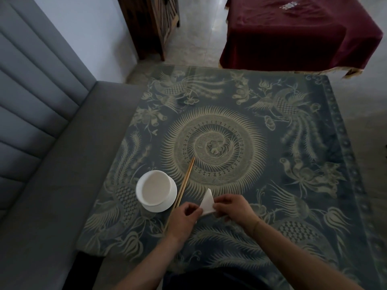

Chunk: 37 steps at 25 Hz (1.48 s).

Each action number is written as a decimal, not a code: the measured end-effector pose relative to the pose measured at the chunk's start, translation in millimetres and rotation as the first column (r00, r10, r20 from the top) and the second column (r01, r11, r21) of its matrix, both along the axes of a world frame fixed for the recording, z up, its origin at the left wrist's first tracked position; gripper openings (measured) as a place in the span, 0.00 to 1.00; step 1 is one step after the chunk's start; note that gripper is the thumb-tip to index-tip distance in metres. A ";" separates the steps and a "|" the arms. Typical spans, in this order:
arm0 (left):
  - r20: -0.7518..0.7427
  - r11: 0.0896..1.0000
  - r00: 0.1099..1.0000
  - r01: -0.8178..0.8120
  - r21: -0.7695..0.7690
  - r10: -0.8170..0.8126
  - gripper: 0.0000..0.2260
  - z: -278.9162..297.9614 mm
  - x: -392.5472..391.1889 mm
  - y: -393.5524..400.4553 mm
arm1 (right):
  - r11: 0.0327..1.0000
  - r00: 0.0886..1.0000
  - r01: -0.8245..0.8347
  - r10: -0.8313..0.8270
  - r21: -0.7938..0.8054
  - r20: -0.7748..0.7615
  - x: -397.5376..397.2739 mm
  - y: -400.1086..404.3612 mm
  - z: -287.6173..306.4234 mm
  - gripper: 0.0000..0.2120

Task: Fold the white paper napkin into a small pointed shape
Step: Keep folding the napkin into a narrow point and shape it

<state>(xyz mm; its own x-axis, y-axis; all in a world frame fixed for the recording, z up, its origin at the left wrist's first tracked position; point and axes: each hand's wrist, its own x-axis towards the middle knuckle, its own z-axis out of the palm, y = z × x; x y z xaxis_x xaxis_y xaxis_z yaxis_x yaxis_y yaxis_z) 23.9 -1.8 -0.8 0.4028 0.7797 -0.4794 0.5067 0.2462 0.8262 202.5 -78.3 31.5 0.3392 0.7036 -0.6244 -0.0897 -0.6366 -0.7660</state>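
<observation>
White napkin (pixel 207 203) folded triangular, point up, pinched by left hand (pixel 184 216), right hand (pixel 232 208).

Napkin (pixel 207 203) between my two hands, already folded to a white triangle, point aimed away from me. My left hand (pixel 184 218) pinches its left edge; my right hand (pixel 232 208) pinches the right corner. Both sit low over the blue patterned tablecloth (pixel 272 164). Chopsticks (pixel 184 184) lie just left, running diagonally, near end hidden under my left hand. White bowl (pixel 156 190) beside them, farther left. Grey bench (pixel 52 174) along that side.
</observation>
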 end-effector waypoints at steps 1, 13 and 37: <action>-0.018 0.999 0.999 -0.038 -0.010 0.038 0.03 -2.3 -3.7 0.5 | 1.000 0.999 -0.022 0.022 -0.022 0.025 -0.8 1.9 -4.2 0.04; -0.051 0.990 0.990 -0.131 -0.043 0.129 0.02 -8.0 -8.8 10.9 | 0.977 0.970 -0.156 0.179 -0.144 0.163 -12.1 32.8 -31.0 0.04; -0.515 0.771 0.854 0.374 0.515 -0.070 0.05 -7.6 -10.9 -2.7 | 0.955 0.795 -0.213 0.292 -0.205 0.532 -30.0 51.1 -39.1 0.05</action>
